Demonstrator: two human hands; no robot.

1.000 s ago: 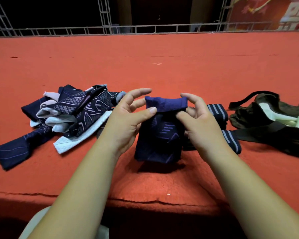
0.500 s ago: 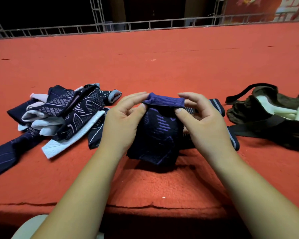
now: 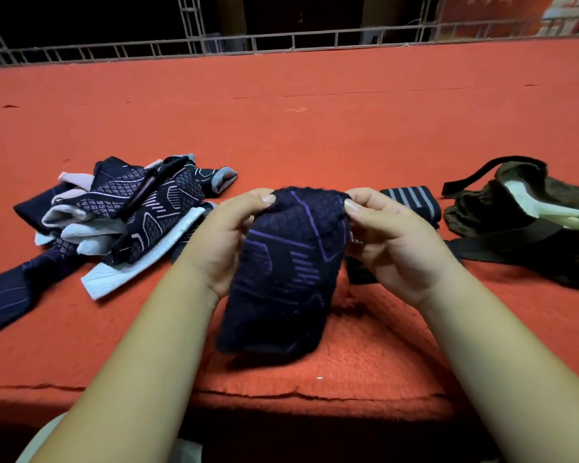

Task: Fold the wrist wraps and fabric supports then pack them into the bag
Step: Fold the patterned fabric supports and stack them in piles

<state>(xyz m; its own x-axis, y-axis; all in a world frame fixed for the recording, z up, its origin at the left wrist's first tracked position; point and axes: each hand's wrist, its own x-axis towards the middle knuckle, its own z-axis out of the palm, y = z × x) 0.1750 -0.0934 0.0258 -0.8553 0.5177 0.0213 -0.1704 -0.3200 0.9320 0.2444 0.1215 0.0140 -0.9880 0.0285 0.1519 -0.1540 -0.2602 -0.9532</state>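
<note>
A dark navy fabric support (image 3: 281, 272) with purple line patterns hangs in the middle of the view, held up by its top edge over the red carpet (image 3: 315, 128). The left hand (image 3: 224, 242) pinches the support's top left corner, thumb on the near face and fingers curled behind it. The right hand (image 3: 395, 248) pinches the top right corner the same way, its thumb tip pressed on the fabric. The lower end of the support droops toward the carpet's front edge, and a shadow lies under it; whether it touches the carpet cannot be told. To the left of the support, apart from it, a loose pile of wraps (image 3: 121, 215) in navy, white and pale grey lies tangled on the carpet. Just behind the support on its right, partly hidden by the right hand, sits a dark wrap with grey stripes (image 3: 411, 202). Farther right of the support lies an open olive-brown bag (image 3: 528, 222) with black straps, and something pale shows inside it. Far behind the support a metal railing (image 3: 281, 41) runs along the carpet's far edge.
</note>
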